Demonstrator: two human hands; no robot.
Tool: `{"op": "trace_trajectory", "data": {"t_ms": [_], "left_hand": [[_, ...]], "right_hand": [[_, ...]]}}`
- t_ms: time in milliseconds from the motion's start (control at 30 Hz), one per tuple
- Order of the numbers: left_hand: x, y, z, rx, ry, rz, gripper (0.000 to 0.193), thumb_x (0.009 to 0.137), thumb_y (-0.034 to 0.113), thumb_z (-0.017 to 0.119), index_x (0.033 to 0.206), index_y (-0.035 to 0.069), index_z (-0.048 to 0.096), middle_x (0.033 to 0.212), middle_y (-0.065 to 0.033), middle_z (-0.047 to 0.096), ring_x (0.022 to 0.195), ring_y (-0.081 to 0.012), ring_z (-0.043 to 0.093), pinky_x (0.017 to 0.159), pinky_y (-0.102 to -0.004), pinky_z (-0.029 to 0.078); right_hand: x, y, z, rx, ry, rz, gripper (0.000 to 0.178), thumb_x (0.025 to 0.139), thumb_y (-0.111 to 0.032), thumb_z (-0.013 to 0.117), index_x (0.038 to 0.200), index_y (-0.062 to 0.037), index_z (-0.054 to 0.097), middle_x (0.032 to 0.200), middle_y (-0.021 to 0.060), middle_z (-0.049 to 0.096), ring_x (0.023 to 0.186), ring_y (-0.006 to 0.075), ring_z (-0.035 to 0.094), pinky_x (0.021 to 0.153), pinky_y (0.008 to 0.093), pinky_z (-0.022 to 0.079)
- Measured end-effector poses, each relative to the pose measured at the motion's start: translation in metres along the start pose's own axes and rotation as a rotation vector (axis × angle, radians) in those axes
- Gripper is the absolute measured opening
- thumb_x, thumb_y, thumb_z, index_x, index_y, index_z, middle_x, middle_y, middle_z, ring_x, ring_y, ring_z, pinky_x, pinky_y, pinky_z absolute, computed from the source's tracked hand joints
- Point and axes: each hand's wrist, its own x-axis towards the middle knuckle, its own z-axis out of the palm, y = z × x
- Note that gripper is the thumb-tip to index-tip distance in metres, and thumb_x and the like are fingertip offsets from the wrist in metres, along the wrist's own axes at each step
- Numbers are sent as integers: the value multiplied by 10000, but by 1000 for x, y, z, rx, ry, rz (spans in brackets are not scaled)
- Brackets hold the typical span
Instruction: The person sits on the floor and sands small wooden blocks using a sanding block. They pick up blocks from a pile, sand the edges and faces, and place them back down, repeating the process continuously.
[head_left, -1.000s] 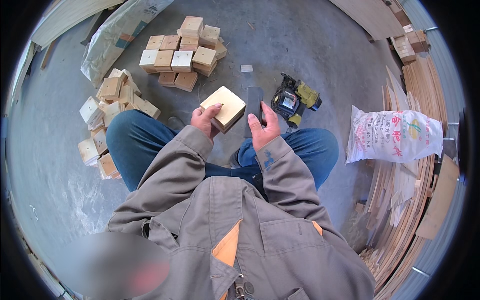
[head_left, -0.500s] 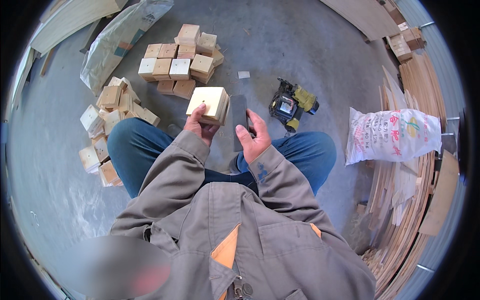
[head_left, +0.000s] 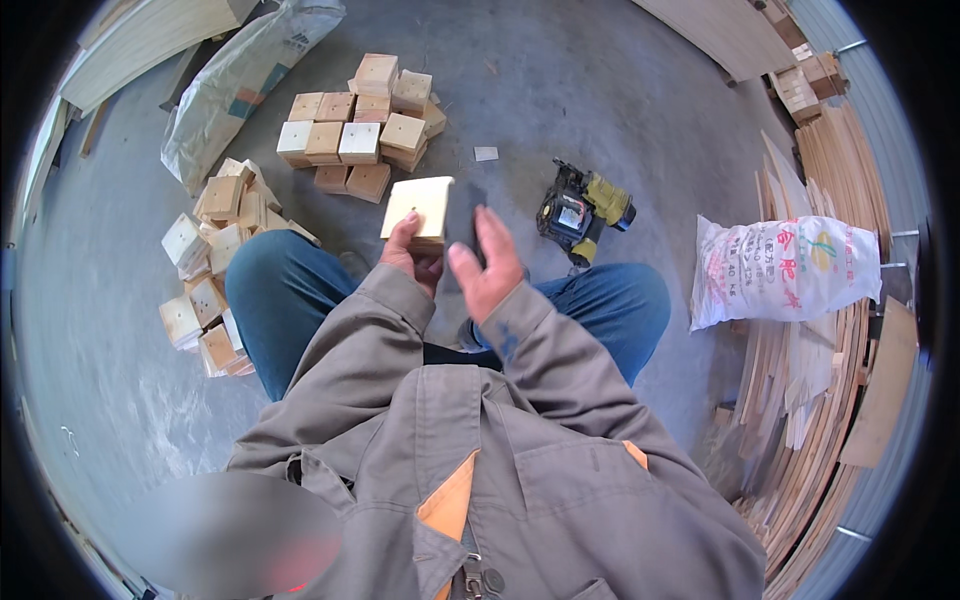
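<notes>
Your left hand (head_left: 408,252) grips the wooden stack (head_left: 422,205) above the floor (head_left: 570,105); your right hand (head_left: 490,270) seems closed on the dark bar (head_left: 462,215) beside it, likely smoothing edges; the next stroke calls for steadiness.

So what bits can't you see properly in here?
- Head view, left hand: its fingers are partly hidden by the wood stack.
- Head view, dark bar: blurred, so contact with the wood stack is unclear.
- Head view, pale board at top right: cut off by the picture's edge.
- Head view, flat white piece: too small to identify.
</notes>
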Motion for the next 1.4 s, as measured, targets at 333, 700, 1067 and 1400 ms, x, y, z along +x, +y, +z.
{"op": "trace_trajectory", "data": {"t_ms": [333,700,1067,1400], "left_hand": [[-11,2,15,8,-60,-62,739,815,310,822,1411,72,455,1351,-163,537,1195,-346,608,1016,-508,551],[5,12,5,-86,-94,-117,648,836,354,786,1355,62,530,1260,-155,621,1142,-323,634,1039,-470,529],[-27,9,21,94,-234,-117,723,871,420,726,1450,76,465,1328,-123,628,1181,-322,662,1016,-493,562],[-14,1,14,161,-237,-105,644,886,409,711,1414,102,506,1287,-116,652,1146,-300,673,1009,-488,559]], "right_hand": [[42,24,-2,-100,163,-7,623,928,-257,685,1461,5,498,1490,289,449,1364,428,462,1157,453,373],[-10,-23,-2,-86,36,-196,620,913,-214,704,1457,14,511,1473,315,465,1314,471,510,1113,486,414],[76,62,-34,8,155,288,600,917,-284,706,1417,10,552,1428,264,544,1309,383,547,1125,419,420],[46,-26,-46,-84,224,-121,575,933,-242,721,1421,9,546,1468,271,497,1319,407,529,1118,443,421]]}}
